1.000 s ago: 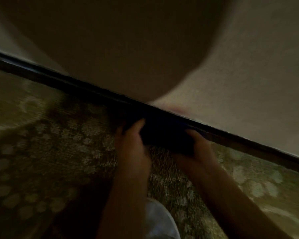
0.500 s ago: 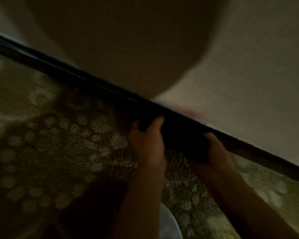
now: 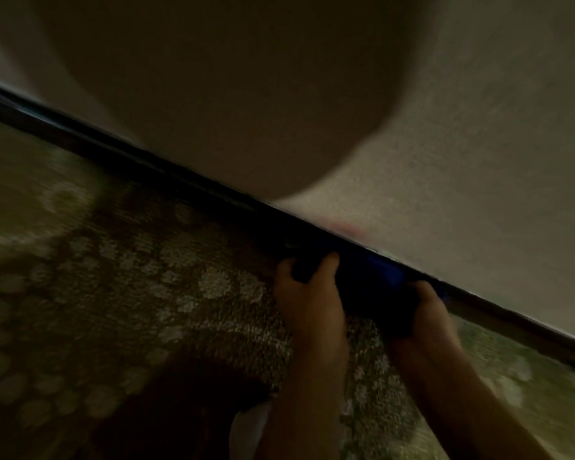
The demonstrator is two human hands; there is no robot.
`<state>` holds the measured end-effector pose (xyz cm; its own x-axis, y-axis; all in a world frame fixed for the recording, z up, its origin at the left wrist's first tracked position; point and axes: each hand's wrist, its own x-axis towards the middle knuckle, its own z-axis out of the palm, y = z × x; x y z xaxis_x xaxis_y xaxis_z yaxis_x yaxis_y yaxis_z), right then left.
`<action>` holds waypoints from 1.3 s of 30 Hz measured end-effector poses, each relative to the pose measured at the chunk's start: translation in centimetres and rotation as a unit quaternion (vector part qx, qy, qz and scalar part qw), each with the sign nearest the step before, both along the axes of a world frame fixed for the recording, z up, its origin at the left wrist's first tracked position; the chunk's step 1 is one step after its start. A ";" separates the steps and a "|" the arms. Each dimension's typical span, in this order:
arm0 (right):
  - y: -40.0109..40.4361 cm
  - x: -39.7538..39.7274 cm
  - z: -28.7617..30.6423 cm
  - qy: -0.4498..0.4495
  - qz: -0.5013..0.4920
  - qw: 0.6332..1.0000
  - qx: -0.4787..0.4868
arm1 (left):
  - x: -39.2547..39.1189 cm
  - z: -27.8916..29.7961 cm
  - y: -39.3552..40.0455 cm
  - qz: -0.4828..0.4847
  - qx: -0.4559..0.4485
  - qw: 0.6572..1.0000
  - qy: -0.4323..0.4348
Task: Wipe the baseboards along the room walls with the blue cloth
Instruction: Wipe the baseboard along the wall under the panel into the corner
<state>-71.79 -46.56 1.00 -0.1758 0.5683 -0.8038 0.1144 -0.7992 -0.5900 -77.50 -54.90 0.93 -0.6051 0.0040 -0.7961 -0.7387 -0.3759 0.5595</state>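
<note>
Dimly lit: pale wall (image 3: 495, 144), patterned carpet (image 3: 146, 293), dark baseboard (image 3: 113, 144) running diagonally between. Bunched against baseboard, blue cloth (image 3: 375, 287), nearly black in shadow. Gripping cloth's ends, fingers curled: left hand (image 3: 309, 300), right hand (image 3: 425, 313).

Both forearms leave the bottom edge; blue cloth (image 3: 379, 280) hides part of the dark baseboard (image 3: 146, 161).

Both hands, left hand (image 3: 307, 293) and right hand (image 3: 427, 313), have carried the blue cloth (image 3: 372, 287) rightward along the baseboard (image 3: 180, 175); more blue now shows.
</note>
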 end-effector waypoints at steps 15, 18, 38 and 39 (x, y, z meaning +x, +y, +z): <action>-3.8 -2.0 1.5 0.099 0.067 0.991 -0.065 | -0.3 -0.2 -5.7 -0.038 -0.003 0.998 0.054; -7.3 -2.1 2.2 0.135 0.159 0.966 -0.153 | -0.2 -0.2 -9.3 -0.029 -0.016 0.998 0.050; -14.9 -14.7 2.0 0.118 0.175 0.973 -0.090 | -17.6 -2.4 -17.1 0.033 -0.049 0.998 0.034; -15.1 -14.8 1.7 0.107 0.184 0.973 -0.092 | -17.4 -2.3 -17.1 0.037 -0.056 0.997 0.029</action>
<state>-86.62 -61.64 2.67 -0.5151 0.2843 -0.8086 0.3037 -0.8217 -0.4823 -94.93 -72.00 -1.37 -0.6451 -0.1287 -0.7532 -0.6767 -0.3614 0.6414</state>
